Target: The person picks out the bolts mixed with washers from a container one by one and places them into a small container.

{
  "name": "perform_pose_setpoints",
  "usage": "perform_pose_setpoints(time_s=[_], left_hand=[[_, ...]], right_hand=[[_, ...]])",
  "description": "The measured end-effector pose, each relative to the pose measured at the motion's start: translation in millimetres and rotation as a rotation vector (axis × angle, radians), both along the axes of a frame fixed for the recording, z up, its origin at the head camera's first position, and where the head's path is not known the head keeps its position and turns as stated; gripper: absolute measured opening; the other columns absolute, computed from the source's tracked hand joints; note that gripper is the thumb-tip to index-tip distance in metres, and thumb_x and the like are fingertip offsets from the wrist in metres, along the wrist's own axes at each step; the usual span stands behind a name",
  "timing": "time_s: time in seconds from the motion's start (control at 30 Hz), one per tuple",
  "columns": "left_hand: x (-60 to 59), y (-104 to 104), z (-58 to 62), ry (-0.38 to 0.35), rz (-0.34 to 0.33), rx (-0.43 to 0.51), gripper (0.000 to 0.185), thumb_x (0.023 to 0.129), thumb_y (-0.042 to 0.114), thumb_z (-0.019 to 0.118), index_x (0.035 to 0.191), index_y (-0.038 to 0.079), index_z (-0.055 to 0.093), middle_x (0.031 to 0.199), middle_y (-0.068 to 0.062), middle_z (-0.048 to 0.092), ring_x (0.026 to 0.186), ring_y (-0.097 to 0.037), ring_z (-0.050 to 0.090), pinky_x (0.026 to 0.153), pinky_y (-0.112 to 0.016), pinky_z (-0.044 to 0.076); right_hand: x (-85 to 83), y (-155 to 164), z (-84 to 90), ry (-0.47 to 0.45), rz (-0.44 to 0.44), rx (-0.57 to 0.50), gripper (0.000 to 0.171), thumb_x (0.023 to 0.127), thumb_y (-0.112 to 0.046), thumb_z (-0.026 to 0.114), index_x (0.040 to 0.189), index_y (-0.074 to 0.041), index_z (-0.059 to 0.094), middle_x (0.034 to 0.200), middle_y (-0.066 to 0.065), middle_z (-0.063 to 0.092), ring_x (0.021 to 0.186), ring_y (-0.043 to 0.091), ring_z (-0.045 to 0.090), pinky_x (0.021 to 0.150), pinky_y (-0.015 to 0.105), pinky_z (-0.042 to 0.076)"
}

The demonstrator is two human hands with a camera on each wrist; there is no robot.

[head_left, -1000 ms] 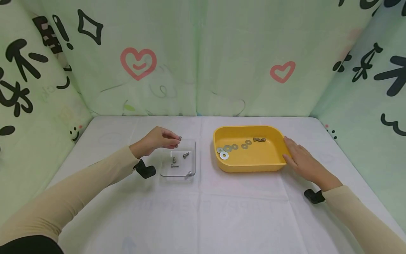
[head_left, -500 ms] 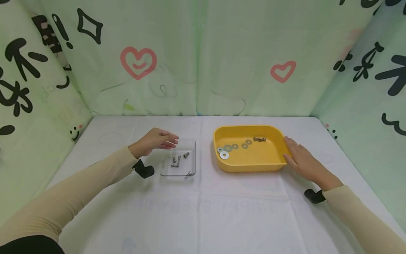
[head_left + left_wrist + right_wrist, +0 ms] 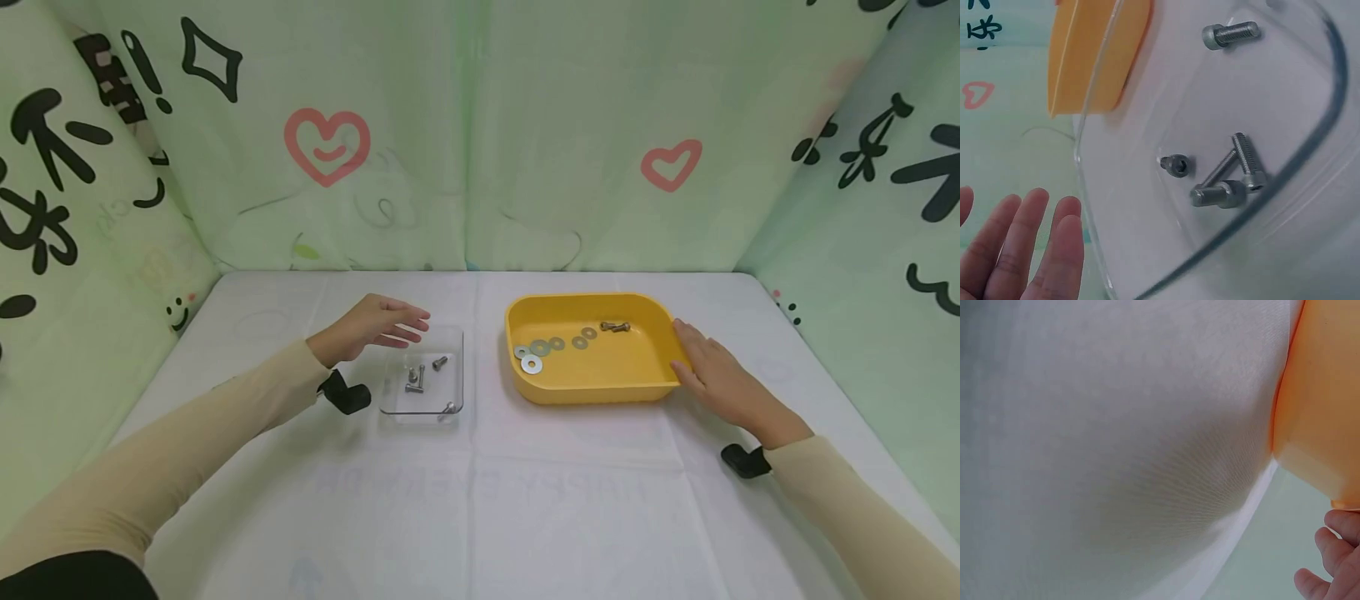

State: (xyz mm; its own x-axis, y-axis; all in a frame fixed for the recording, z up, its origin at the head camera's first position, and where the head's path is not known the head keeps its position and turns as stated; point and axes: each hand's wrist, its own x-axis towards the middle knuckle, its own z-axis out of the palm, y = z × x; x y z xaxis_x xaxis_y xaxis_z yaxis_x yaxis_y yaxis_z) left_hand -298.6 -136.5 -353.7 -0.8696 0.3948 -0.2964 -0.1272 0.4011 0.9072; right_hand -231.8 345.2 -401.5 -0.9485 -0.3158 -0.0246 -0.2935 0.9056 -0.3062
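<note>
My left hand (image 3: 377, 325) hovers over the far left side of a clear plastic box (image 3: 461, 375), its fingers loosely extended with nothing between them. Several metal socket-head bolts (image 3: 1232, 34) lie in that box; in the left wrist view one bolt (image 3: 1177, 165) shows its hex socket, and others lie crossed in a small cluster. My right hand (image 3: 723, 383) rests against the right end of a yellow tray (image 3: 592, 394), fingers along its outer wall. Inside the tray lie several flat washers (image 3: 531, 364) and a few bolts (image 3: 615, 327) near the back right.
Both containers stand on a white cloth-covered table (image 3: 480, 500), with a gap between them. Pale green curtains (image 3: 480, 142) with printed hearts and black marks enclose the back and both sides.
One second ago my left fingers pinched a small bolt over the clear box; it now lies among the others. The left hand has opened and lifted slightly. The right hand stays at the tray.
</note>
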Motion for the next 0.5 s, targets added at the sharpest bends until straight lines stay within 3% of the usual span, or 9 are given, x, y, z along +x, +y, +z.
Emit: perform_pose_setpoints(time_s=[0.2,0.5], left_hand=[[-3.0,17.5,17.8,0.037,-0.045,0.006,0.039,0.096,0.025,0.054,0.127,0.002,0.057,0.126,-0.021,0.059,0.113,-0.031,0.061,0.093,-0.038,0.052],[-13.2,62.9,39.1,0.049,-0.083,-0.037,0.037,0.095,0.026,0.056,0.128,0.009,0.057,0.123,-0.013,0.063,0.110,-0.026,0.063,0.096,-0.038,0.051]], right_hand=[[-0.2,-0.1,-0.1,-0.001,0.005,-0.011,0.067,0.102,-0.028,0.035,0.149,0.004,-0.001,0.152,0.032,0.012,0.140,0.047,0.014,0.114,0.060,0.008],[-1.3,1.4,-0.4,-0.002,0.007,-0.017,0.067,0.102,-0.028,0.035,0.149,0.004,-0.001,0.152,0.032,0.012,0.140,0.048,0.014,0.114,0.060,0.007]])
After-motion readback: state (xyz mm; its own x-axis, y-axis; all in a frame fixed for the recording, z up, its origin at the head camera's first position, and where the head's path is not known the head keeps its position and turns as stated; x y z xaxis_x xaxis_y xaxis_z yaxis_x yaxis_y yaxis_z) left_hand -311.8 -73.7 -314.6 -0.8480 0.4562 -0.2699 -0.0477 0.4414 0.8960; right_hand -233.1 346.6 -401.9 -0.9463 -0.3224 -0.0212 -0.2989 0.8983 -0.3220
